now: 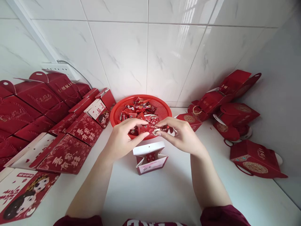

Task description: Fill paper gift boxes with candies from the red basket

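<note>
Both hands are raised above the front rim of a red plastic basket (114, 116) filled with red-wrapped candies (141, 108). My left hand (123, 138) pinches a red candy packet (144, 129) between thumb and fingers. My right hand (180, 133) has its thumb and fingers closed on wrapped candy (162, 129), close beside the left fingertips. Just below the hands, a small paper gift box (151, 165) stands on the white table with its top open and its white flap raised. A red item with pale dots shows inside it.
Rows of red gift boxes (78, 128) and red bags with cord handles (41, 95) line the left side. More red boxes (256, 158) with round gold patterns stand on the right of the white table (150, 197). A power strip (60, 69) lies by the tiled wall (117, 53).
</note>
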Motion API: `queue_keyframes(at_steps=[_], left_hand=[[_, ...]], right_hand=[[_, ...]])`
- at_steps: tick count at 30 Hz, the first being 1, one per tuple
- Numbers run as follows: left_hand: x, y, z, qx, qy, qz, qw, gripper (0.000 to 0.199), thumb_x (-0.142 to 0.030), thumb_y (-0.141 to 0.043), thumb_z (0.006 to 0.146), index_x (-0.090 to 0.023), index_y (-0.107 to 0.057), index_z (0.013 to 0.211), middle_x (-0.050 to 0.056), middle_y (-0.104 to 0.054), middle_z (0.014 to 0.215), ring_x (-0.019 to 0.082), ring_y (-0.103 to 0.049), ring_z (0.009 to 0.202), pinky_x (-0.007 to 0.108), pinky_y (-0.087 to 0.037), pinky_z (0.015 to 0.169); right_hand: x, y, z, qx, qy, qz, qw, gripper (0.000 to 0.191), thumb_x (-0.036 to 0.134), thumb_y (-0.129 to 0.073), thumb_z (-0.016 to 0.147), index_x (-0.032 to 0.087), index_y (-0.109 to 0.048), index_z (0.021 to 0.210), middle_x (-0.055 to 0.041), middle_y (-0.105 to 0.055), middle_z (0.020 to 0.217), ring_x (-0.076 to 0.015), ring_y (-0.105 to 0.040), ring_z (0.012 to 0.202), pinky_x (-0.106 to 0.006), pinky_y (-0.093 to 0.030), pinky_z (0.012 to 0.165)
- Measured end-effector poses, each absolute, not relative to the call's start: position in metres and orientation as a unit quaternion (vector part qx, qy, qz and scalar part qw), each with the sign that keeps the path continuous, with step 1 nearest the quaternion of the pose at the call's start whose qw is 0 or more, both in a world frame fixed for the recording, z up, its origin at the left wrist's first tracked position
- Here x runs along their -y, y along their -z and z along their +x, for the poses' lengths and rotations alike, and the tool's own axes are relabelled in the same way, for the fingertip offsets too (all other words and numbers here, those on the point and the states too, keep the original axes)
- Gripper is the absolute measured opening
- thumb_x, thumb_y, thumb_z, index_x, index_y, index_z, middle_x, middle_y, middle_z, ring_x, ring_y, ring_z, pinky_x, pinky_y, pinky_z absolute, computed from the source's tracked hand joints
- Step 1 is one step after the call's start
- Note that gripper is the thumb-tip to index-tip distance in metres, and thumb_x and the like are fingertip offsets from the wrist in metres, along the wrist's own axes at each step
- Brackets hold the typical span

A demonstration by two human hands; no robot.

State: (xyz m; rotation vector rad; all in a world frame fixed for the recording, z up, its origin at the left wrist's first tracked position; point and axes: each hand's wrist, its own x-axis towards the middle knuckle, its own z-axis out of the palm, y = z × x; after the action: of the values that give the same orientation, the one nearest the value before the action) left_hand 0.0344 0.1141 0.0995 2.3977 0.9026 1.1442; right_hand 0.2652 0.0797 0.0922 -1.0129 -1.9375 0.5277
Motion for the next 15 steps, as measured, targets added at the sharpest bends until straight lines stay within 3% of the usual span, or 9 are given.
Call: queue_keyframes(at_steps=[3, 7, 10, 15], left_hand=[[-0.103, -0.106, 0.032, -0.302, -0.390, 0.849, 0.188, 0.007, -0.017, -0.059, 0.089, -0.020, -0.065, 0.093, 0.003, -0.069, 0.103, 0.016, -0.065, 0.098, 0.029, -0.051, 0.089], [-0.093, -0.097, 0.031, -0.288, -0.261, 0.899, 0.205, 0.011, -0.019, -0.059, 0.089, -0.022, -0.069, 0.086, 0.003, -0.065, 0.107, 0.018, -0.061, 0.102, 0.030, -0.050, 0.088], [-0.085, -0.081, 0.033, -0.323, -0.212, 0.896, 0.217, 0.016, -0.021, -0.061, 0.087, -0.025, -0.070, 0.099, 0.002, -0.064, 0.112, 0.020, -0.061, 0.103, 0.032, -0.050, 0.089], [-0.069, -0.064, 0.031, -0.345, -0.182, 0.855, 0.341, 0.047, -0.021, -0.063, 0.084, -0.032, -0.054, 0.129, -0.001, -0.061, 0.127, 0.019, -0.061, 0.110, 0.030, -0.051, 0.094]], right_hand=[[-0.069, -0.088, 0.272, 0.737, -0.251, -0.432, 0.456, 0.013, 0.030, -0.063, 0.092, 0.021, -0.061, 0.101, -0.0036, -0.067, 0.095, -0.0153, -0.063, 0.081, -0.029, -0.053, 0.071], [-0.059, -0.080, 0.271, 0.711, -0.358, -0.374, 0.476, 0.017, 0.030, -0.060, 0.094, 0.023, -0.049, 0.105, -0.0042, -0.064, 0.098, -0.0156, -0.064, 0.082, -0.031, -0.056, 0.072], [-0.056, -0.077, 0.264, 0.745, -0.393, -0.339, 0.420, 0.013, 0.028, -0.053, 0.097, 0.024, -0.044, 0.106, -0.0041, -0.064, 0.097, -0.0156, -0.065, 0.081, -0.031, -0.055, 0.071], [-0.050, -0.080, 0.259, 0.819, -0.337, -0.367, 0.283, 0.009, 0.023, -0.046, 0.099, 0.023, -0.043, 0.109, -0.0023, -0.067, 0.088, -0.0164, -0.066, 0.075, -0.029, -0.052, 0.066]])
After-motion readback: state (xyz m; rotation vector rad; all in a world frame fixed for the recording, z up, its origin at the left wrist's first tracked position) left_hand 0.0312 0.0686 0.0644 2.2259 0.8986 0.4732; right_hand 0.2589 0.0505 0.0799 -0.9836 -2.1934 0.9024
